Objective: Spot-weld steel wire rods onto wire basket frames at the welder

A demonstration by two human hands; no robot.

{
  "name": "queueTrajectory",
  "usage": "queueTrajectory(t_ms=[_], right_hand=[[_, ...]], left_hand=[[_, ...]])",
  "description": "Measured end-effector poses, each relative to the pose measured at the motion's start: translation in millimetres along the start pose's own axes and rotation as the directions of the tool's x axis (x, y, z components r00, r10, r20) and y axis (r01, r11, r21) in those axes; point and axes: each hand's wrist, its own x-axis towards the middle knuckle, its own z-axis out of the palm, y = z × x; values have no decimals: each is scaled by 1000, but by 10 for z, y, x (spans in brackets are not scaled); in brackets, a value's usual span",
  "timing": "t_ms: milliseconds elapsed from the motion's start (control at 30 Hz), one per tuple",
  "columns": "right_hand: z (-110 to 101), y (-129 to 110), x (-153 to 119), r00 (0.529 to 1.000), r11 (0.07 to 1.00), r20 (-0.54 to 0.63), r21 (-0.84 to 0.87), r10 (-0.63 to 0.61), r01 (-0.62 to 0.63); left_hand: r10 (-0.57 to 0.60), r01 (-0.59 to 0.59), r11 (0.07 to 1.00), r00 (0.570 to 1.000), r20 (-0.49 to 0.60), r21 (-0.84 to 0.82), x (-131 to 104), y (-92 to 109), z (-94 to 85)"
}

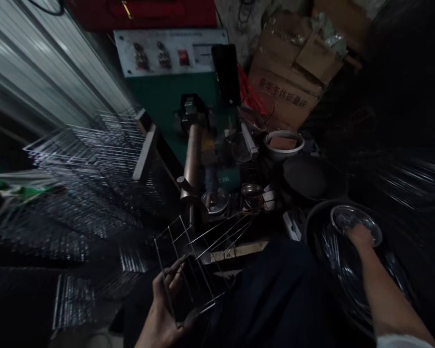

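My left hand (166,296) is closed around the edge of a wire rack (203,270), a thin metal frame with several bars, tilted in front of my lap. On the right, my right hand (360,236) reaches into a round metal bowl (376,235); its fingers are down inside and blurred, so their hold does not show. Small pieces in the bowl are too dark to make out. Beneath the bowl lies a bundle of shiny metal wires or rods (342,266) in a large dark tub (313,210). A welding machine's metal arm (193,154) stands ahead of the rack.
Stacked wire racks (105,154) fill the left side. A green machine (152,96) with a switch panel (174,50) stands ahead, a phone (226,72) on its front. Beyond are a white bucket (284,152), a cardboard box (281,87) and a small metal dish (252,190).
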Motion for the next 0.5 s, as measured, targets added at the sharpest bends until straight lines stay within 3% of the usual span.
queueTrajectory(t_ms=[67,167,200,233,300,367,433,500], right_hand=[[-75,-129,32,998,999,-40,7,54,-54],[-170,-619,-181,985,952,-37,255,-166,170],[-203,-859,-354,957,869,-7,417,-291,267],[-243,-1121,-576,915,729,13,609,-403,312],[-350,-1666,-1118,765,509,150,822,-627,257],[-466,-2158,-1674,527,402,219,878,-821,262],[-535,-2535,-2121,318,282,144,851,-937,444],[-516,-2783,-2404,129,111,33,736,-991,667]], left_hand=[[27,-28,999,999,28,23,72,-123,-57],[64,-68,997,994,94,39,184,-223,-140],[76,-81,996,991,113,39,219,-228,-166],[88,-94,995,988,129,40,250,-221,-191],[109,-117,992,982,151,45,301,-186,-241],[125,-135,989,979,163,55,333,-143,-298],[134,-145,988,976,173,52,349,-115,-364],[141,-154,986,973,182,62,355,-110,-438]])
